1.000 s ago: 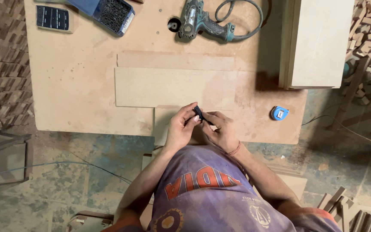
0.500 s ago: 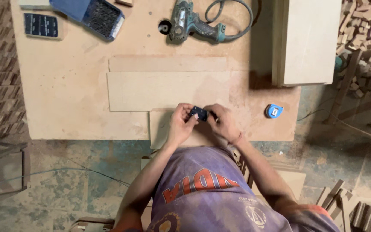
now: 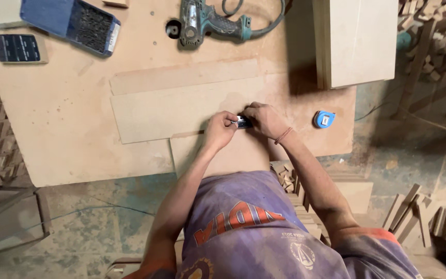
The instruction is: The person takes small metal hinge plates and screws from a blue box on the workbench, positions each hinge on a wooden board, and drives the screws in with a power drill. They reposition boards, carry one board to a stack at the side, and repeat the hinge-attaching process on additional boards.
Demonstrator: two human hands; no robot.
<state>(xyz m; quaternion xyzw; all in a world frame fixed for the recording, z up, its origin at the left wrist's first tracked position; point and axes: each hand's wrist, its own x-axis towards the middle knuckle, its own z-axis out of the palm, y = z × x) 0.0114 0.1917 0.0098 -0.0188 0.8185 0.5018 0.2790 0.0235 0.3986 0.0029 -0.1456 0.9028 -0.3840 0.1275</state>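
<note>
Over the workbench (image 3: 68,144), left hand (image 3: 219,130) and right hand (image 3: 265,120) meet fingertip to fingertip, both pinching a small dark object (image 3: 242,122).

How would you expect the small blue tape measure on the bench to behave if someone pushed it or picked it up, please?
The tape measure lies flat on its broad side on the bench, so it would probably slide rather than roll. It looks compact and hard-cased, so likely stiff and easy to lift in one hand. It lies close to the bench edge, so a push that way might drop it.
</note>
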